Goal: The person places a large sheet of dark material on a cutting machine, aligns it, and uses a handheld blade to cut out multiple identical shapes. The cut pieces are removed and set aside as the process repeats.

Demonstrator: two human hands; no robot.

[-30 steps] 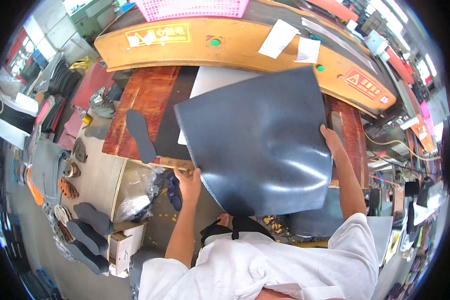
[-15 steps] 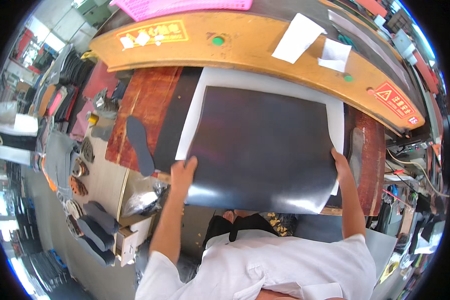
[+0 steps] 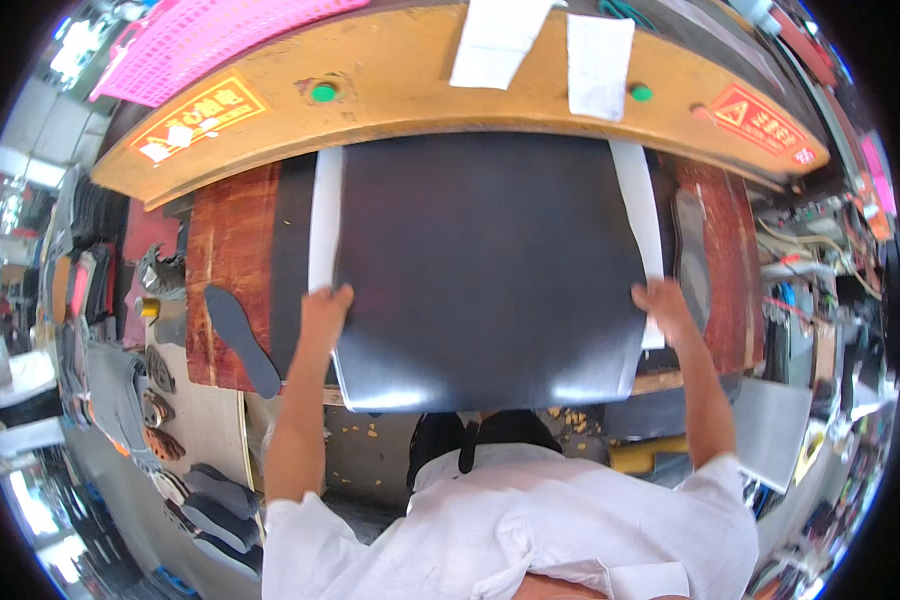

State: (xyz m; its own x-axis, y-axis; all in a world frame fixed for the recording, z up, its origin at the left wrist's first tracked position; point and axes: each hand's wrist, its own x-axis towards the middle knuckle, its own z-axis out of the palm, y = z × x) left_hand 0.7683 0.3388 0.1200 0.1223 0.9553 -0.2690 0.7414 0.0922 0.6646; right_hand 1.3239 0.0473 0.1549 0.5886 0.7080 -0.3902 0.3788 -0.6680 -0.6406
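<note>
A large black flexible sheet (image 3: pixel 490 260) lies in front of me, its far edge reaching the yellow machine beam (image 3: pixel 390 90). My left hand (image 3: pixel 324 312) grips the sheet's left edge, thumb on top. My right hand (image 3: pixel 662 300) is closed on the opposite edge in the same way. Beneath the black sheet a white sheet (image 3: pixel 326 215) shows as strips along both sides. The near edge of the black sheet curves and shines, and overhangs toward my body.
A dark insole (image 3: pixel 240 338) lies left on the red-brown worn board (image 3: pixel 225 230); a grey insole (image 3: pixel 692 260) lies right. Paper pieces (image 3: pixel 598 65) and green buttons (image 3: pixel 323 92) are on the beam. A pink basket (image 3: pixel 200 50) sits beyond it. More insoles (image 3: pixel 220 520) are stacked lower left.
The black sheet has moved farther in, up to the beam, and now covers the white sheet's far part. Both hands moved with it, and my view has turned somewhat.
</note>
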